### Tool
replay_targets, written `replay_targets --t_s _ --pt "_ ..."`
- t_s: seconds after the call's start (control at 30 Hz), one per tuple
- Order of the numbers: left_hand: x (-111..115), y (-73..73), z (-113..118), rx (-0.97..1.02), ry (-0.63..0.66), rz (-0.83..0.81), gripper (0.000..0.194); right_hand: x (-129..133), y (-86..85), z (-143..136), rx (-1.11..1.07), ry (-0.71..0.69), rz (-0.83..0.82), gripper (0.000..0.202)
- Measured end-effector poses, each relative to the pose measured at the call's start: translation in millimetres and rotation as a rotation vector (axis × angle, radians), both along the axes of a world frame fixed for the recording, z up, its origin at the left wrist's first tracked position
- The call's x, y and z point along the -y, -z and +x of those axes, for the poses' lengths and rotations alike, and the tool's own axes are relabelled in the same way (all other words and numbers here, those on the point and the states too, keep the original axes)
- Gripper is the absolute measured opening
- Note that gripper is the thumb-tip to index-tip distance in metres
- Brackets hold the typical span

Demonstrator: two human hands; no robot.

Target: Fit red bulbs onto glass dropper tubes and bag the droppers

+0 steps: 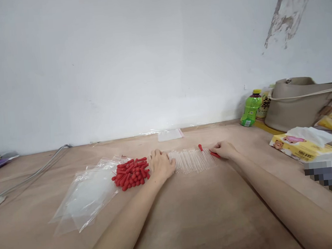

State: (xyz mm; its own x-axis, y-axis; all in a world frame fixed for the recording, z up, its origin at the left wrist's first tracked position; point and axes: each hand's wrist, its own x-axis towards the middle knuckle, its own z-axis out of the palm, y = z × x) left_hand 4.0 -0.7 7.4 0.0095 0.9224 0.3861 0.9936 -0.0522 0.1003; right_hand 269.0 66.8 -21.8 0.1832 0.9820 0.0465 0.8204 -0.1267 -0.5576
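Observation:
A row of thin clear tubes (188,160) lies side by side on the brown table covering. My left hand (161,165) rests palm down over the left end of this row, its fingers stretched out and holding nothing I can see. At the right end, my right hand (223,150) pinches a red rubber dropper bulb (215,154) close to the last tubes. Another red bulb (200,147) sits at the far end of a tube, just left of that hand. Beside my left hand is a heap of red rubber bulbs (132,173).
Clear zip bags (87,192) are spread left of the heap, and a small bag (170,134) lies by the wall. A grey cable (38,172) runs at left. On the right stand a green bottle (251,108), a beige bag (295,108) and a tissue pack (303,145).

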Motion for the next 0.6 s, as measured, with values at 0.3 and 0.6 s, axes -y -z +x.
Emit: replay_targets --t_s 0.3,0.6 --pt "-11.7 1.1 16.7 -0.031 -0.148 -0.104 0.044 1.0 -2.2 -6.2 -0.015 0.078 0.112 0.022" --pt "-12.0 -4.7 9.6 0.003 -0.096 -0.089 0.028 9.6 -13.4 -23.0 -0.075 0.029 0.225 0.021"
